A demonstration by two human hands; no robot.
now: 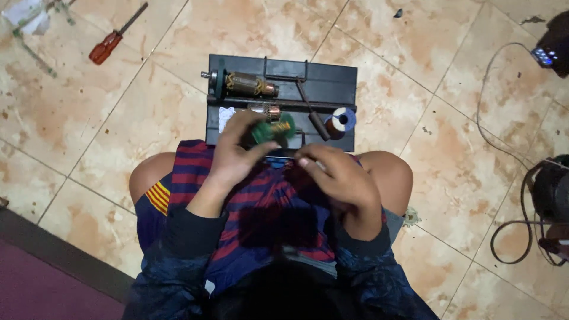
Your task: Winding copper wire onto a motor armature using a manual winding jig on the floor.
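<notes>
Copper windings on the small green-bodied motor armature (272, 129) look fragile to me, so I'd grip the stiff core. My left hand (234, 155) clasps it above the black tray (332, 77); right hand (338, 175) fingers pinch something unclear beside it.

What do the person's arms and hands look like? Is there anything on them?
Both hands are bare: no gloves, rings or watch show. The left hand and right hand come out of long dark sleeves that end at the wrists. Lower down the sleeves look dark blue with a faint mottled pattern. No cables or markings are on the arms.
</notes>
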